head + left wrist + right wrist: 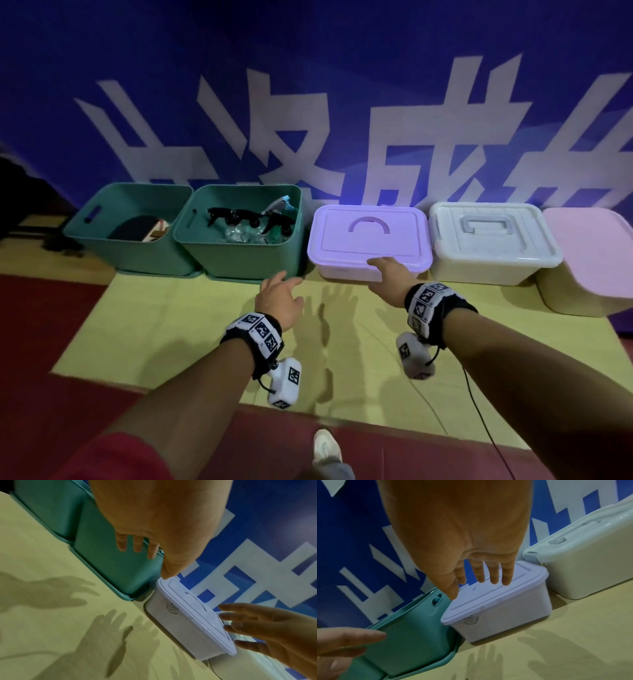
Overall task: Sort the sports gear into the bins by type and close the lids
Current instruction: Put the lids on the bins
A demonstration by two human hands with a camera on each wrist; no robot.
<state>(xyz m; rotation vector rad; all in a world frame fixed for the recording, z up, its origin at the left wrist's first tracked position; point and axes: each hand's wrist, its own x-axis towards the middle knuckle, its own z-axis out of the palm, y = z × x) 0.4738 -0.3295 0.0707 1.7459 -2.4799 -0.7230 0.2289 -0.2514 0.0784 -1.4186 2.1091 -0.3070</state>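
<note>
Honestly, I worry most about the two smooth green bins — lidless, their dark gear exposed. My left hand hovers splayed and empty near them; my right hand, fingers straight, reaches over the glossy lilac box, whose slick lid could skid or pop.

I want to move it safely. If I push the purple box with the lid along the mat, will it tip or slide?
The purple box looks low and wide, so it would probably slide, not tip. Its smooth plastic lid may be slippery under the right hand. Its weight cannot be judged: the contents are hidden.
</note>
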